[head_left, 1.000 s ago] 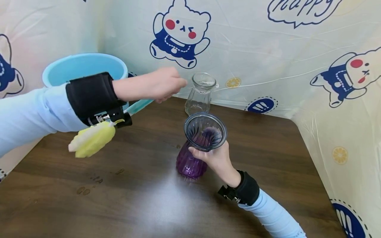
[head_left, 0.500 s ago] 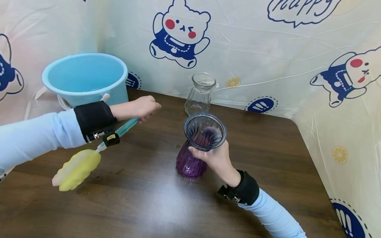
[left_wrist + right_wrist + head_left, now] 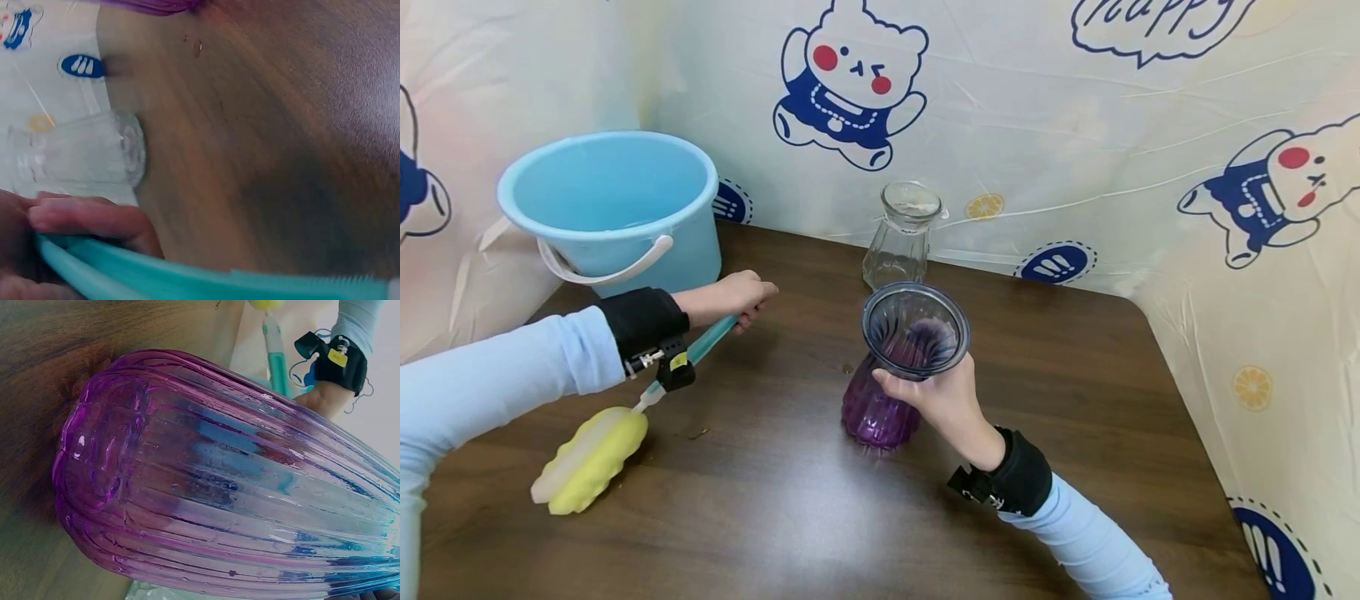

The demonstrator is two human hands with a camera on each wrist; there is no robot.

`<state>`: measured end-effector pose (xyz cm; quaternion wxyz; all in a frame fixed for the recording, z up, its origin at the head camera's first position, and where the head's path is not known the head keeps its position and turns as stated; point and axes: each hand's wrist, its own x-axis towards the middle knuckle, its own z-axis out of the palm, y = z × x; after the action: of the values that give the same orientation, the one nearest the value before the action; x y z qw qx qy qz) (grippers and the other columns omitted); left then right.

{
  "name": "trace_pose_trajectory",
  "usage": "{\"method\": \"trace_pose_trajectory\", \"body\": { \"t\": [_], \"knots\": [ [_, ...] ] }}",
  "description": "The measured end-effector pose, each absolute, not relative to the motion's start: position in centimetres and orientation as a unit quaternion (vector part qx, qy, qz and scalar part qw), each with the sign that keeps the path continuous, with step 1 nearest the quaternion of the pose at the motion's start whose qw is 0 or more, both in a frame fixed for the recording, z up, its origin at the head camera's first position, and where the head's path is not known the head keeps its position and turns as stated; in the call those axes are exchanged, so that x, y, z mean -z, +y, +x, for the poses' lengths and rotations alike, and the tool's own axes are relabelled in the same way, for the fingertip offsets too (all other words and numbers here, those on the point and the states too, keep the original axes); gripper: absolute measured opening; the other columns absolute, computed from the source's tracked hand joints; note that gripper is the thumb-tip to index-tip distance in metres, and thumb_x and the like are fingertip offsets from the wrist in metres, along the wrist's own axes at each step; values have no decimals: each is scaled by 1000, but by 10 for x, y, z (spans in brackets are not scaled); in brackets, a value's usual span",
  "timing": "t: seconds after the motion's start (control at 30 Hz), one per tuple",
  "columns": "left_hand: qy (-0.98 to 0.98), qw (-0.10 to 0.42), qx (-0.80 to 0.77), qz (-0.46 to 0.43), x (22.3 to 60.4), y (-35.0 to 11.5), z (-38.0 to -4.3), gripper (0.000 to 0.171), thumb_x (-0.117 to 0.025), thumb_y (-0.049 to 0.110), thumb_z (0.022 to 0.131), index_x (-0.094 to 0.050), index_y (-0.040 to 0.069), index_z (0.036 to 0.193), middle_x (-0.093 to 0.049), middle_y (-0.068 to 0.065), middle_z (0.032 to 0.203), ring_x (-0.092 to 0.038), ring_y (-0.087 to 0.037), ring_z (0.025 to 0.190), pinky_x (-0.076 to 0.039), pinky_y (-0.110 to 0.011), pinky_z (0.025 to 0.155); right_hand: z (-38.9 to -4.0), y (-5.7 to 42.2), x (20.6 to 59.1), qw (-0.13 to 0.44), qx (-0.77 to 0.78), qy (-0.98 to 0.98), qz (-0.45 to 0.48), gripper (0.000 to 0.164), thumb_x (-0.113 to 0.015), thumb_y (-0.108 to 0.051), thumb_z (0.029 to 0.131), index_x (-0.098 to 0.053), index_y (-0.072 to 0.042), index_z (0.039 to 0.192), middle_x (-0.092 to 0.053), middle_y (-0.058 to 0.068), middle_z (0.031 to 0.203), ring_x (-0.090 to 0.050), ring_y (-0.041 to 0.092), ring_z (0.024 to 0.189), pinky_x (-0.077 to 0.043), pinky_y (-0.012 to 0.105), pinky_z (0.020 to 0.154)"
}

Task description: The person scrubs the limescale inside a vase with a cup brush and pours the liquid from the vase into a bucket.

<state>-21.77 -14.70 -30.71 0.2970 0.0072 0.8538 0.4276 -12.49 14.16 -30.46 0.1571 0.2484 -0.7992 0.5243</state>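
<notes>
My left hand (image 3: 730,298) grips the teal handle of a sponge bottle brush (image 3: 591,460). The brush's yellow and white head points down to the front left, low over the table; whether it touches is hard to tell. In the left wrist view, curled fingers (image 3: 94,219) wrap the teal handle. With my right hand (image 3: 953,404) I hold a ribbed glass vase (image 3: 880,412) round its neck, purple at the base and bluish at the flared rim. Close up in the right wrist view, the vase (image 3: 187,469) looks transparent, with water drops on its wall. Its base appears to rest on the table.
Behind the purple vase stands a clear glass vase (image 3: 897,250). A light blue bucket (image 3: 692,254) with a white handle is at the back left. Small water drops (image 3: 700,434) lie on the dark wooden table (image 3: 1075,358). A printed sheet (image 3: 1037,108) hangs behind and beside the table.
My left hand has moved down and left with the bottle brush, away from the clear vase, lowering the sponge head towards the table. My right hand and the purple vase have stayed put.
</notes>
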Motion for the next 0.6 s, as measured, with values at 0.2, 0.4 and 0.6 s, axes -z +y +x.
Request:
{"method": "trace_pose_trajectory", "body": {
  "t": [0.2, 0.4, 0.6],
  "knots": [
    [850, 319, -419, 0, 326, -153, -232, 30, -42, 17, 93, -49, 6, 67, -44, -3, 62, -45, -16, 59, -42, -27, 59, -126, 143, 305, 154, -526, -798, 250, 66, -82, 3, 56, -45, 15, 109, -56, 28, 102, -57, 38, 95, -47, 47, 82],
    [860, 325, -393, 22, 346, -157, -240, 27, -39, 1, 91, -44, -14, 113, -50, -14, 89, -49, -21, 78, -46, -32, 71, -126, 143, 304, 150, -521, -804, 245, 66, -83, 2, 56, -46, 14, 109, -57, 27, 103, -57, 37, 96, -47, 46, 83],
    [925, 269, -259, 75, 358, -156, -243, 27, -40, -5, 86, -47, -11, 112, -52, -19, 93, -50, -24, 77, -46, -31, 66, -126, 144, 304, 147, -521, -806, 242, 66, -82, 3, 56, -46, 14, 110, -57, 27, 104, -57, 37, 96, -47, 46, 84]
  ]
}}
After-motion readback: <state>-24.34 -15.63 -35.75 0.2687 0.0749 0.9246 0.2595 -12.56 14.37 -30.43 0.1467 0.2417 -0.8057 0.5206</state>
